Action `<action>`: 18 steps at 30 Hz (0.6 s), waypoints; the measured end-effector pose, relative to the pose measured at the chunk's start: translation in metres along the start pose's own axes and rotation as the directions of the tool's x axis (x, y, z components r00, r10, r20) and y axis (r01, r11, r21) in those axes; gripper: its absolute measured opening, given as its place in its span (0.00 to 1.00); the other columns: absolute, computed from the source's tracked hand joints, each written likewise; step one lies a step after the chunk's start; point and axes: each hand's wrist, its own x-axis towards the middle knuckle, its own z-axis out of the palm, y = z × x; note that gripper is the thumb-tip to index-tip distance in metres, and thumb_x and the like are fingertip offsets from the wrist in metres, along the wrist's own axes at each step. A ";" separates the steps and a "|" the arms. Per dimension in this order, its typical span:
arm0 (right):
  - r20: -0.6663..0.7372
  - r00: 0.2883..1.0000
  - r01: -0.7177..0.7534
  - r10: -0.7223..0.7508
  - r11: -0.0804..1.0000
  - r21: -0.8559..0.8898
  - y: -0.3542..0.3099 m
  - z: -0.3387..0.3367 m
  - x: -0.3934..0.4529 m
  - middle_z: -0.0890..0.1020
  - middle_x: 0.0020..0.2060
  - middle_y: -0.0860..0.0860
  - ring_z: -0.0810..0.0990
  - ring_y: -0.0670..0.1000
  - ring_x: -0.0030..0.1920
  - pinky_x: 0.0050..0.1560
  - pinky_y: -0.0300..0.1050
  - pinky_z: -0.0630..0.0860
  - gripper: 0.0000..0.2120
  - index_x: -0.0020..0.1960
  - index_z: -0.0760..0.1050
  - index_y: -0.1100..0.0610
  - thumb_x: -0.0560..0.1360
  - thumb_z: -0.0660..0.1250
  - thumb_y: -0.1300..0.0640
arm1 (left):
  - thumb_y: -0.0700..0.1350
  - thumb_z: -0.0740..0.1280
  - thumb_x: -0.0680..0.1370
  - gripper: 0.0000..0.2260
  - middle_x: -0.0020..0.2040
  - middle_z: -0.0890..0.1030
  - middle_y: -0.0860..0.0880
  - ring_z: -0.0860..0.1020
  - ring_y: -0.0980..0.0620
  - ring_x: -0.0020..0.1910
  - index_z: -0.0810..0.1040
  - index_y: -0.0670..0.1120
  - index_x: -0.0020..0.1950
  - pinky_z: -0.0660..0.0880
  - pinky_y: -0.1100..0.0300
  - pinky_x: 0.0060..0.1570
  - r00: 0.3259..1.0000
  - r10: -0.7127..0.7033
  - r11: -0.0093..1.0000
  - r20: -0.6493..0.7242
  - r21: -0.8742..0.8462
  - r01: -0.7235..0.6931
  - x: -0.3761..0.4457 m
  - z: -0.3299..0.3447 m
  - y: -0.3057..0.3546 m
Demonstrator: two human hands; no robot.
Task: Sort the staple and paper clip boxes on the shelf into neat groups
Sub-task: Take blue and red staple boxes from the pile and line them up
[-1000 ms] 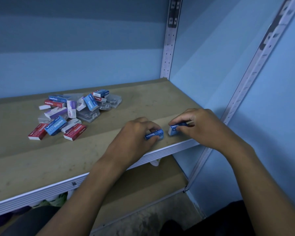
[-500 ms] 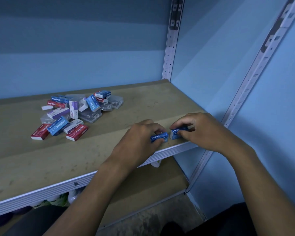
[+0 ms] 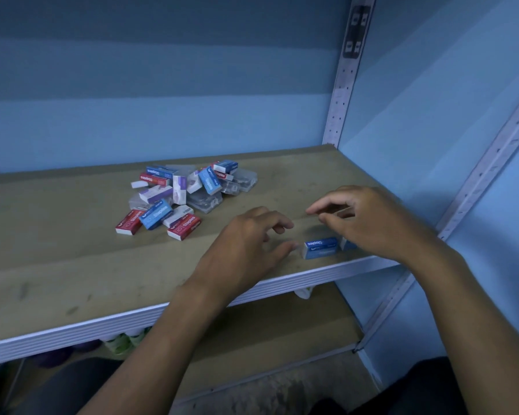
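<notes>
Early in the sort. Two blue staple boxes (image 3: 321, 248) set side by side near the front edge of the shelf (image 3: 72, 265), toward its right end; second one mostly hidden under the right hand. Looks like the start of a blue group.

Remaining: mixed pile (image 3: 183, 196) near shelf middle, well apart from the pair. Holds red, blue and purple-white boxes plus clear plastic cases, overlapping at odd angles, some tilted on others. Nothing there grouped yet. Bulk of the job left, by the look of it.

Left hand (image 3: 246, 250): palm down, low over the shelf, just left of the blue pair. Fingers loosely curled and spread, grip holding nothing; thumb tip close to the nearer box's end, contact not clear.

Right hand (image 3: 369, 223): raised above and behind the pair, wrist crossing over the second box. Fingers relaxed, index extended leftward, thumb below it, gap between them. Grip loose, nothing pinched.

Likely next: reach back to the pile for another box.
</notes>
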 end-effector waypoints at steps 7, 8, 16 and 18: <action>0.062 0.992 0.103 -0.106 0.994 0.039 -0.037 0.029 0.033 0.84 0.49 0.36 0.81 0.36 0.51 0.56 0.40 0.79 0.10 0.53 0.85 0.42 0.78 0.70 0.56 | 0.51 0.72 0.74 0.12 0.47 0.80 0.56 0.76 0.59 0.41 0.81 0.52 0.56 0.74 0.67 0.41 0.993 -0.074 0.995 -0.093 0.056 0.079 -0.029 -0.038 -0.033; 0.075 0.990 0.118 -0.121 0.992 0.046 -0.044 0.034 0.038 0.84 0.49 0.37 0.81 0.37 0.50 0.56 0.40 0.80 0.10 0.53 0.85 0.42 0.78 0.70 0.56 | 0.51 0.72 0.74 0.11 0.47 0.80 0.56 0.76 0.59 0.40 0.81 0.52 0.56 0.74 0.67 0.41 0.990 -0.087 0.993 -0.107 0.069 0.095 -0.034 -0.044 -0.038; 0.186 0.963 0.181 -0.194 0.980 0.081 -0.088 0.077 0.071 0.86 0.48 0.41 0.83 0.39 0.48 0.56 0.43 0.80 0.11 0.54 0.85 0.45 0.77 0.71 0.58 | 0.47 0.73 0.73 0.10 0.45 0.79 0.58 0.73 0.64 0.40 0.82 0.51 0.54 0.67 0.77 0.42 0.960 -0.189 0.967 -0.207 0.130 0.219 -0.071 -0.083 -0.066; 0.208 0.955 0.198 -0.212 0.976 0.086 -0.096 0.087 0.076 0.85 0.48 0.41 0.83 0.39 0.47 0.56 0.44 0.80 0.12 0.55 0.85 0.45 0.76 0.71 0.59 | 0.47 0.73 0.72 0.10 0.46 0.81 0.56 0.74 0.61 0.40 0.82 0.52 0.53 0.69 0.74 0.44 0.940 -0.228 0.949 -0.252 0.161 0.273 -0.079 -0.090 -0.072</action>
